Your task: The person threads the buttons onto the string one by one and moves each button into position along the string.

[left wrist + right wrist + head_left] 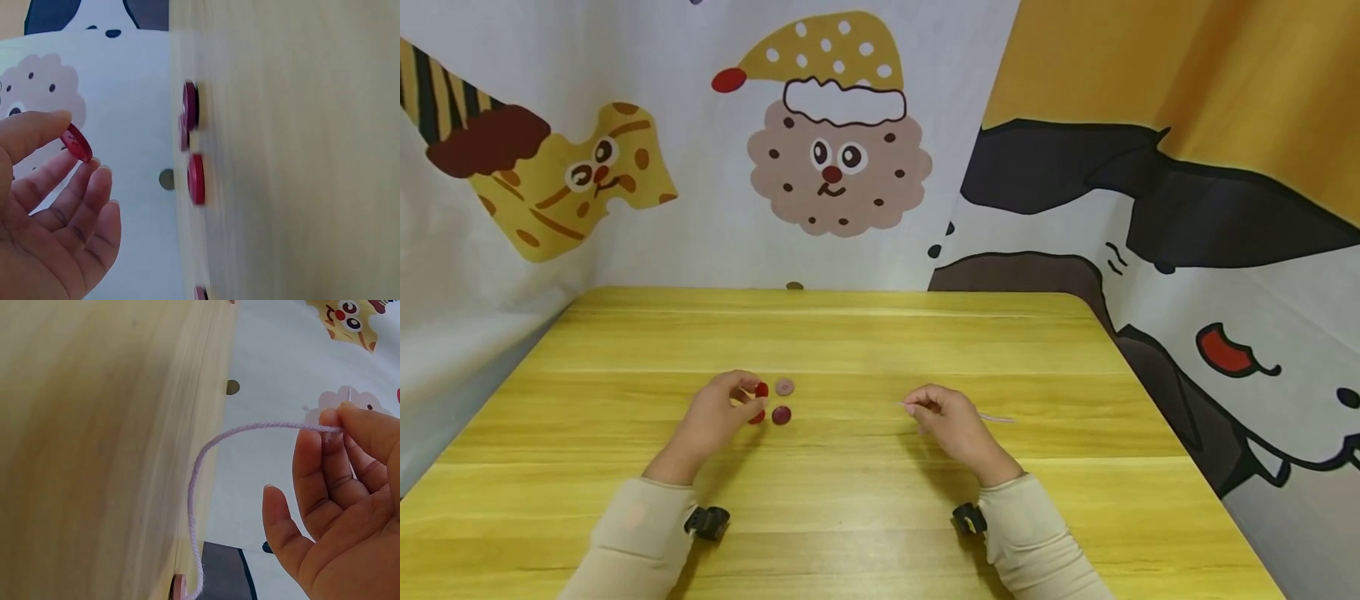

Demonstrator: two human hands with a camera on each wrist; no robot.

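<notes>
My left hand (718, 417) pinches a round red button (77, 143) between thumb and index finger, tilted and held above the table; its other fingers curl loosely. Beside that hand lie another red button (757, 418), a dark red button (782, 415) and a dusty pink button (785, 387). Further right, my right hand (953, 425) holds a lilac cord (262, 425) near its end, between thumb and fingertips. From there the cord bends down to the tabletop, beside a pink disc (180, 587) cut off by the frame. Whether the cord passes through that disc I cannot tell.
Both hands are over a wood-grain table (865, 342). A curtain printed with cartoon figures (700, 233) hangs behind it and down its right side. Another reddish piece (200, 293) is partly visible at the bottom of the left wrist view.
</notes>
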